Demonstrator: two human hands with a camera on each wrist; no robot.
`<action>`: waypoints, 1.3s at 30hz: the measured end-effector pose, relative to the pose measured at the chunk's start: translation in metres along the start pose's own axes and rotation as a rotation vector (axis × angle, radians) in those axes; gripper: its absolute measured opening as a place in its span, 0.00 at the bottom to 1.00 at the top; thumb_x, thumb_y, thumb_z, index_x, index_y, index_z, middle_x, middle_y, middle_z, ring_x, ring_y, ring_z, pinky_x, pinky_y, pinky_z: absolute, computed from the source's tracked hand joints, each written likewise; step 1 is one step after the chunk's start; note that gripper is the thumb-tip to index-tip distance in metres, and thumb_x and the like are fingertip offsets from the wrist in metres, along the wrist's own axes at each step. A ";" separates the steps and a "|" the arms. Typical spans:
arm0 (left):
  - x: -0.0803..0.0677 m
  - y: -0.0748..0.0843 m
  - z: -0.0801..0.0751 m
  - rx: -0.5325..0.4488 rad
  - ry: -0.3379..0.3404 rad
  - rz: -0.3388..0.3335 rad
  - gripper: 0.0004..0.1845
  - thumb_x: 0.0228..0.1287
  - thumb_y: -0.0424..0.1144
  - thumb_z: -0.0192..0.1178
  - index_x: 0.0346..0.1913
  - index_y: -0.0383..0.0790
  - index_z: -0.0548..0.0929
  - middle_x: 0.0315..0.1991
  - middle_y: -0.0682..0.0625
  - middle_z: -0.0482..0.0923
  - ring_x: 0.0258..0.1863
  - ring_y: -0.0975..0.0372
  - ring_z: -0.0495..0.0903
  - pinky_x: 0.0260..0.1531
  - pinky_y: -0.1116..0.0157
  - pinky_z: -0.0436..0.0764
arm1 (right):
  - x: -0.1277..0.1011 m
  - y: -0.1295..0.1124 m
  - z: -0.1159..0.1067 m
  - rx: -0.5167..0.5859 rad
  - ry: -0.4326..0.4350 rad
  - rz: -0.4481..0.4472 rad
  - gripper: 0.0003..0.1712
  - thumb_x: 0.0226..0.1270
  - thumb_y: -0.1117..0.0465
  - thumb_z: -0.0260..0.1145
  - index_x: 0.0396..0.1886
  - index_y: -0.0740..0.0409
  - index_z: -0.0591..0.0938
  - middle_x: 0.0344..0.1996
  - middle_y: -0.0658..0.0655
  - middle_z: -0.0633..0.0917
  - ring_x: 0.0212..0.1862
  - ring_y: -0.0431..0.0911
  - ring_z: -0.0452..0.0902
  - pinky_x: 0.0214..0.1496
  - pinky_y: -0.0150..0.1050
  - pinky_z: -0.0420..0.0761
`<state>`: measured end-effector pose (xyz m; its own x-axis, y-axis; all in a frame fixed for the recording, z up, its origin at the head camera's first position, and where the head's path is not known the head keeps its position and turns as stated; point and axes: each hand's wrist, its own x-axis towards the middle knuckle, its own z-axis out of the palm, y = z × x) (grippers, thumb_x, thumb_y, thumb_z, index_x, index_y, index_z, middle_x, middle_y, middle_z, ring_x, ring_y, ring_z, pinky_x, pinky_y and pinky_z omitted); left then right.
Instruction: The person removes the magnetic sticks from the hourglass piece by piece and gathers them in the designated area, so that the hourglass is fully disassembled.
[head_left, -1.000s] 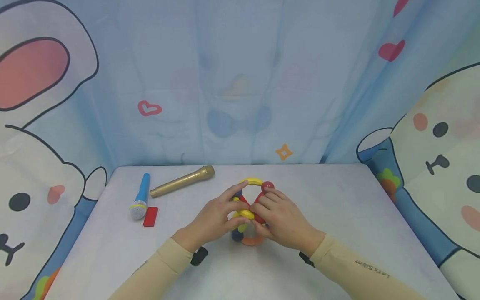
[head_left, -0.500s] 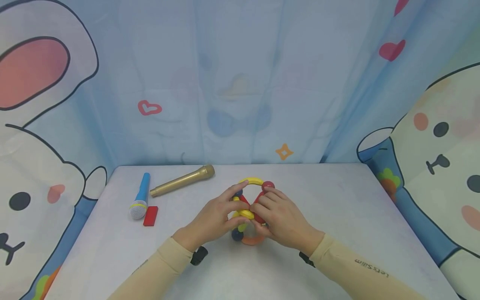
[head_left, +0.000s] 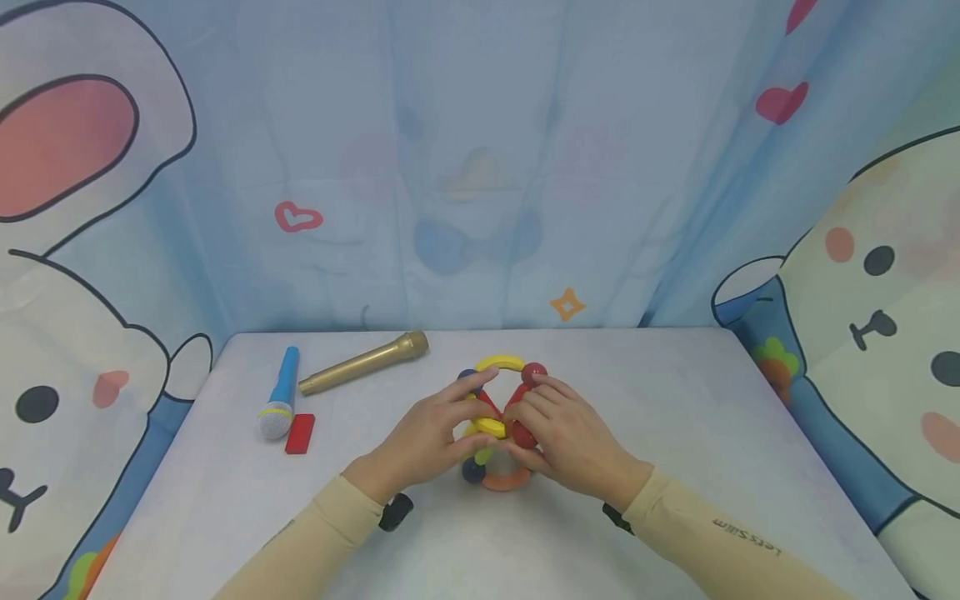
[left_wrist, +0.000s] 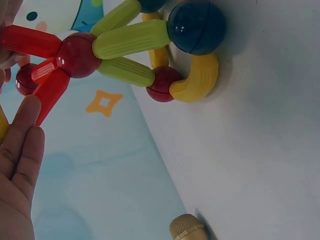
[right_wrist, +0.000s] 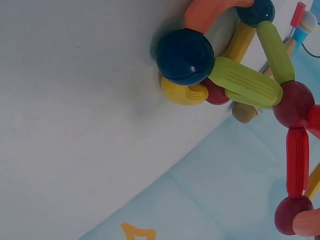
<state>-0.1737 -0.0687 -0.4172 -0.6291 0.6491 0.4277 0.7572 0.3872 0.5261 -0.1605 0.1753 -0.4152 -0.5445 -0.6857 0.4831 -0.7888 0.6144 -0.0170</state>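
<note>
two hands meet over one toy in the middle of the worktop [head_left: 675, 433]: a rod-and-ball structure [head_left: 501, 421] of red, yellow, green and orange sticks joined at dark blue and red balls. the left hand [head_left: 431, 437] closes on it from its own side, fingers curled round the yellow and red rods near the centre, thumb tucked beneath. the right hand [head_left: 558, 433] grips the opposite side, fingers wrapped over a red rod and reaching up toward the red ball [head_left: 533, 372] at the top. held from both flanks like this, the frame probably stays steady on its base, where a curved orange piece [head_left: 504, 481] rests on the worktop just in front of the hands. from the left wrist view, a dark blue ball [left_wrist: 196, 27] and a curved yellow piece [left_wrist: 199, 80] sit on the surface. well off to the left of the left hand lie a gold microphone [head_left: 365, 362], a blue microphone [head_left: 280, 404] and a small red block [head_left: 300, 433], untouched. beyond the hands hangs a cartoon-printed backdrop [head_left: 480, 167].
</note>
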 end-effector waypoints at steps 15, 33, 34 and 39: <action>0.001 0.001 0.000 0.021 -0.028 -0.043 0.13 0.65 0.34 0.67 0.50 0.51 0.84 0.65 0.60 0.73 0.61 0.67 0.74 0.55 0.66 0.77 | 0.000 0.000 -0.004 -0.003 -0.041 0.019 0.24 0.62 0.41 0.72 0.46 0.52 0.81 0.37 0.47 0.83 0.46 0.45 0.79 0.70 0.52 0.66; 0.001 -0.002 0.002 0.019 0.037 -0.006 0.17 0.61 0.29 0.70 0.51 0.49 0.85 0.66 0.58 0.73 0.59 0.66 0.76 0.57 0.67 0.76 | 0.000 0.000 -0.004 -0.018 -0.044 0.013 0.25 0.57 0.44 0.77 0.46 0.53 0.81 0.36 0.47 0.81 0.44 0.45 0.78 0.70 0.52 0.66; 0.001 -0.002 0.002 0.019 0.041 -0.006 0.17 0.60 0.29 0.70 0.50 0.49 0.85 0.66 0.58 0.73 0.59 0.67 0.76 0.57 0.68 0.75 | 0.000 0.000 -0.004 -0.018 -0.046 0.013 0.24 0.58 0.43 0.76 0.45 0.53 0.81 0.36 0.47 0.81 0.44 0.45 0.77 0.70 0.52 0.66; 0.002 -0.002 0.002 0.035 0.031 -0.027 0.17 0.62 0.31 0.69 0.52 0.50 0.85 0.62 0.57 0.77 0.61 0.67 0.75 0.59 0.66 0.74 | 0.000 0.000 -0.005 -0.020 -0.050 0.009 0.24 0.60 0.42 0.73 0.46 0.53 0.81 0.37 0.48 0.82 0.45 0.46 0.78 0.70 0.52 0.66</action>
<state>-0.1762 -0.0670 -0.4190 -0.6540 0.6175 0.4370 0.7453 0.4271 0.5120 -0.1589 0.1771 -0.4110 -0.5656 -0.6982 0.4390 -0.7781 0.6281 -0.0036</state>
